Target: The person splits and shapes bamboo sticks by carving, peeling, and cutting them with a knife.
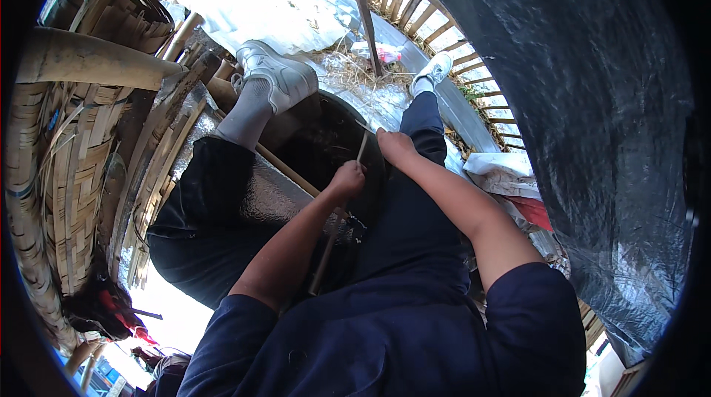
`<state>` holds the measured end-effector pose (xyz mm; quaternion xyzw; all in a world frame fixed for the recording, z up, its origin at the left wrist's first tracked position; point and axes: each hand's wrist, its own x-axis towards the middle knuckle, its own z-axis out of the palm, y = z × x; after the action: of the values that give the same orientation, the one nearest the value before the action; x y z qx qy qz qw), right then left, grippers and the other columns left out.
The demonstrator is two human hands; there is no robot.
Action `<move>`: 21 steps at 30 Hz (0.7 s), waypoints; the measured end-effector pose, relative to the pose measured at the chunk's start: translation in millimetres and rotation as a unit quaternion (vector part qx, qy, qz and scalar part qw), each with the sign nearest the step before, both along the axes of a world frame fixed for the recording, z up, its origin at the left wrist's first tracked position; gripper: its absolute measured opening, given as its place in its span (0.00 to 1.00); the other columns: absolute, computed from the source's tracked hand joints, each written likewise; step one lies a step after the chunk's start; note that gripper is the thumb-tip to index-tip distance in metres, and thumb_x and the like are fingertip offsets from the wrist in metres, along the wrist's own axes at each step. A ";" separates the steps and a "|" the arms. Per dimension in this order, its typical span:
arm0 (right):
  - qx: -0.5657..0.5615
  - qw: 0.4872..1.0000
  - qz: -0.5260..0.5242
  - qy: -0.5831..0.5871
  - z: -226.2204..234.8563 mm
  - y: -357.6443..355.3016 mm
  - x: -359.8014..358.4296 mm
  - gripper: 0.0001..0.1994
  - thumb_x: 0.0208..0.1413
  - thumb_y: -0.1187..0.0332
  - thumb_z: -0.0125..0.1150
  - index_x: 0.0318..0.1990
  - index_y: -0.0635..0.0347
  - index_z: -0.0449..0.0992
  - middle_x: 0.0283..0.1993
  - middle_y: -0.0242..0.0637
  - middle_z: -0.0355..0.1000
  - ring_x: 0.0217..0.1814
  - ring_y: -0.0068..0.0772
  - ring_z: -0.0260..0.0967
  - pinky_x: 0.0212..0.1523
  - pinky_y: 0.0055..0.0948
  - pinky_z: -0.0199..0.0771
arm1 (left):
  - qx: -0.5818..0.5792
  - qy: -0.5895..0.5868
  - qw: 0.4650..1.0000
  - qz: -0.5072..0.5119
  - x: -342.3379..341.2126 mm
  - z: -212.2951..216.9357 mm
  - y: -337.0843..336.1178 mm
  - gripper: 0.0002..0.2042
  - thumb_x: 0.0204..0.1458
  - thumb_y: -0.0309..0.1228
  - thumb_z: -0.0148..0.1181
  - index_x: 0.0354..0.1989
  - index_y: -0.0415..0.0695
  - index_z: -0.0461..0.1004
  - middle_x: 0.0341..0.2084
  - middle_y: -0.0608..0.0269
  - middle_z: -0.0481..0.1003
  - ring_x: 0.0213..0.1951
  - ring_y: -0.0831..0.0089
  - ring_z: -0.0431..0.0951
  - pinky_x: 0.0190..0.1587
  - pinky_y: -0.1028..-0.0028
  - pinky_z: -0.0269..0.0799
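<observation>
My left hand (348, 178) is closed around a thin pale stick (362, 148). The stick runs from its upper end near my right hand down past my left wrist toward my lap. Just up and to the right, my right hand (396, 147) is closed on a thin, light, blade-like tool (364, 127), whose tip meets or crosses the stick's upper end. Most of that tool is hidden by my fingers, so its kind is unclear. Beneath both hands is a dark round tub (355, 112), with dark matter inside that I cannot make out.
Woven bamboo baskets (85, 189) and stacked wooden pieces (159, 167) crowd the left. A black plastic sheet (592, 101) hangs on the right, beside a slatted bamboo fence (422, 12). An upright pole (361, 12) stands ahead, with straw (355, 67) at its foot.
</observation>
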<state>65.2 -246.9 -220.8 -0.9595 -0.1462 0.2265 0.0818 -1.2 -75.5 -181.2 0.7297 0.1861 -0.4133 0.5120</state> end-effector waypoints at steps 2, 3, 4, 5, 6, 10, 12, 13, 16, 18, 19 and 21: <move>-0.003 1.000 0.017 0.019 -5.9 -1.1 -2.3 0.07 0.56 0.73 0.46 0.39 0.64 0.69 0.32 0.54 0.76 0.37 0.52 0.77 0.36 0.46 0.78 | -0.021 -0.132 0.978 -0.158 -15.4 2.4 -8.1 0.13 0.48 0.25 0.45 0.36 0.34 0.76 0.32 0.43 0.78 0.34 0.51 0.80 0.39 0.60 0.75; -0.003 1.000 0.019 0.021 -8.5 -1.6 -4.6 0.07 0.56 0.73 0.46 0.39 0.64 0.69 0.32 0.54 0.76 0.37 0.52 0.77 0.36 0.46 0.78 | -0.021 -0.130 0.979 -0.157 -23.3 4.0 -14.6 0.13 0.48 0.25 0.45 0.36 0.34 0.76 0.32 0.43 0.78 0.34 0.51 0.80 0.39 0.60 0.75; 0.005 0.999 0.016 0.027 -12.3 -3.0 -8.0 0.07 0.56 0.73 0.46 0.39 0.64 0.68 0.32 0.55 0.76 0.37 0.53 0.77 0.36 0.48 0.77 | -0.003 -0.103 0.983 -0.151 -29.7 8.5 -21.4 0.12 0.47 0.25 0.47 0.35 0.34 0.76 0.34 0.42 0.77 0.38 0.49 0.79 0.42 0.59 0.74; 0.013 0.999 0.013 0.033 -16.1 -5.5 -9.9 0.07 0.56 0.72 0.46 0.39 0.65 0.68 0.32 0.56 0.75 0.37 0.55 0.76 0.36 0.49 0.76 | 0.014 -0.076 0.987 -0.144 -32.2 11.5 -24.8 0.12 0.46 0.25 0.48 0.34 0.34 0.77 0.36 0.40 0.77 0.41 0.46 0.78 0.46 0.58 0.73; 0.013 0.999 0.013 0.034 -19.4 -12.4 -6.8 0.07 0.56 0.72 0.46 0.39 0.65 0.68 0.32 0.56 0.75 0.37 0.55 0.76 0.36 0.49 0.76 | 0.016 -0.062 0.985 -0.161 -31.1 12.9 -24.7 0.11 0.46 0.25 0.50 0.34 0.35 0.77 0.35 0.40 0.77 0.41 0.46 0.78 0.45 0.58 0.73; 0.112 0.993 -0.037 0.000 -17.8 -43.6 16.5 0.08 0.58 0.70 0.47 0.38 0.66 0.66 0.28 0.60 0.73 0.35 0.62 0.73 0.36 0.53 0.72 | 0.073 -0.057 0.981 -0.170 -19.5 7.3 -13.8 0.11 0.47 0.26 0.49 0.33 0.35 0.76 0.36 0.38 0.76 0.41 0.46 0.78 0.45 0.57 0.73; 0.148 0.981 -0.127 -0.024 4.9 -38.3 20.6 0.10 0.61 0.67 0.47 0.37 0.68 0.66 0.27 0.63 0.71 0.34 0.66 0.71 0.36 0.55 0.70 | 0.105 -0.108 0.980 -0.130 -9.6 15.2 -1.9 0.11 0.48 0.28 0.49 0.33 0.35 0.76 0.35 0.39 0.76 0.39 0.46 0.78 0.44 0.56 0.73; 0.145 0.981 -0.130 -0.025 8.4 -39.0 19.1 0.10 0.61 0.67 0.47 0.37 0.68 0.66 0.27 0.63 0.71 0.34 0.66 0.71 0.36 0.55 0.70 | 0.102 -0.109 0.980 -0.133 -4.3 16.4 -0.4 0.11 0.48 0.28 0.49 0.33 0.35 0.76 0.35 0.39 0.76 0.39 0.46 0.78 0.44 0.56 0.73; 0.128 0.984 -0.128 -0.005 23.4 -28.0 9.9 0.11 0.60 0.66 0.47 0.38 0.68 0.67 0.29 0.61 0.73 0.34 0.62 0.73 0.38 0.53 0.72 | 0.083 -0.136 0.984 -0.085 -1.7 7.3 5.7 0.16 0.59 0.32 0.40 0.32 0.36 0.75 0.30 0.44 0.76 0.34 0.49 0.78 0.40 0.59 0.72; 0.127 0.989 -0.070 0.010 26.7 -8.4 -0.2 0.10 0.59 0.68 0.48 0.38 0.67 0.69 0.30 0.60 0.74 0.34 0.61 0.74 0.38 0.52 0.73 | 0.079 -0.145 0.979 -0.119 -6.5 -14.0 11.8 0.13 0.53 0.30 0.44 0.30 0.37 0.75 0.27 0.46 0.76 0.34 0.48 0.77 0.40 0.59 0.73; 0.119 0.991 -0.050 0.016 23.4 -4.2 -6.4 0.09 0.58 0.68 0.49 0.37 0.66 0.69 0.30 0.59 0.74 0.35 0.60 0.75 0.38 0.51 0.74 | 0.071 -0.152 0.972 -0.161 -5.9 -13.4 9.5 0.10 0.48 0.29 0.48 0.28 0.37 0.76 0.24 0.48 0.75 0.34 0.48 0.77 0.39 0.58 0.73; 0.075 0.996 -0.045 0.025 18.7 1.4 -17.5 0.08 0.57 0.70 0.49 0.37 0.65 0.69 0.30 0.57 0.75 0.36 0.56 0.76 0.38 0.49 0.75 | 0.078 -0.154 0.971 -0.165 -5.3 -11.7 4.5 0.10 0.49 0.30 0.48 0.28 0.37 0.75 0.24 0.47 0.75 0.33 0.47 0.77 0.38 0.57 0.73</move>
<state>47.7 -245.5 -202.1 -0.9505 -0.1171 0.2346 0.1669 -6.5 -71.0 -192.9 0.8429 0.0138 -0.3588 0.4008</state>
